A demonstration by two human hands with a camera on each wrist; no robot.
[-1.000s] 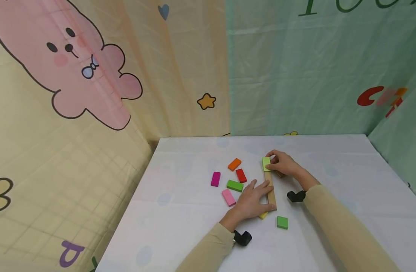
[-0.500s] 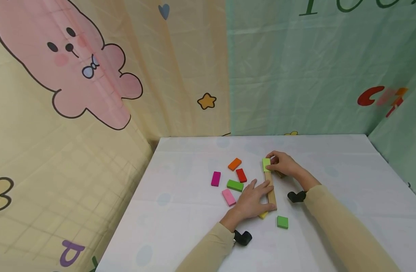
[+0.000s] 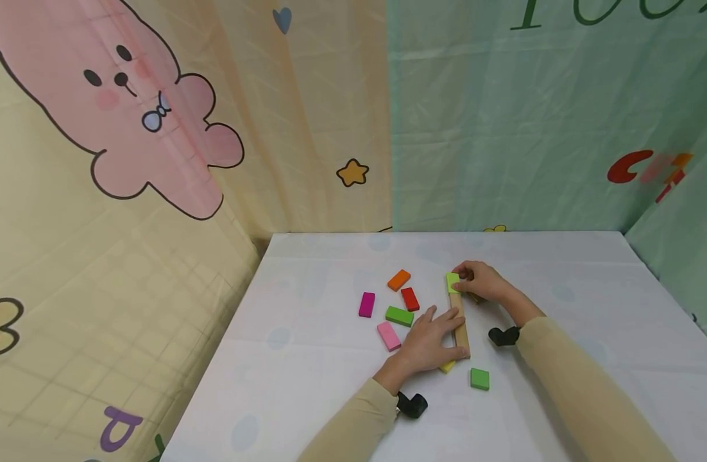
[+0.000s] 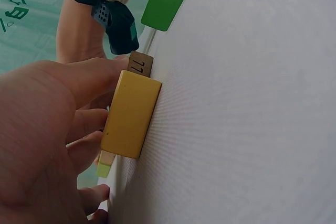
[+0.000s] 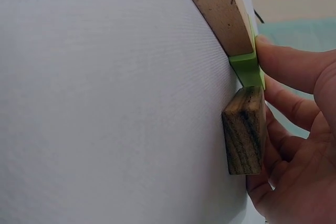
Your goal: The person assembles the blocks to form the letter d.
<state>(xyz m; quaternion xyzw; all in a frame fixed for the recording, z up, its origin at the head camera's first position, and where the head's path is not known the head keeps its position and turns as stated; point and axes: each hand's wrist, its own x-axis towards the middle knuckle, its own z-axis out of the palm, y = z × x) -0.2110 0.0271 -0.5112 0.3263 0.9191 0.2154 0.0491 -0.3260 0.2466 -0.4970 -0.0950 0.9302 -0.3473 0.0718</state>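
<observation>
My right hand point(image 3: 483, 282) pinches a light green block point(image 3: 452, 281) at the far end of a row of plain wooden blocks point(image 3: 461, 339). In the right wrist view the thumb and a finger sit at this green piece, level with the wood. A dark-grained wooden block point(image 5: 244, 135) stands beside those fingers. My left hand point(image 3: 427, 340) lies along the near part of the row with fingers spread, the thumb at its near end. The left wrist view shows that end, marked 77 point(image 4: 139, 65). A yellow block point(image 4: 131, 114) lies under the left palm, mostly hidden from the head view.
Left of the row lie several loose blocks: orange point(image 3: 398, 280), red point(image 3: 410, 299), magenta point(image 3: 367, 305), green point(image 3: 399, 316) and pink point(image 3: 389, 336). Another green block point(image 3: 479, 378) sits nearer on the white table point(image 3: 307, 398). Printed cloth point(image 3: 503, 128) hangs behind.
The right hand and light green block have shifted slightly nearer, toward the wooden row. The left hand and loose blocks stay in place.
</observation>
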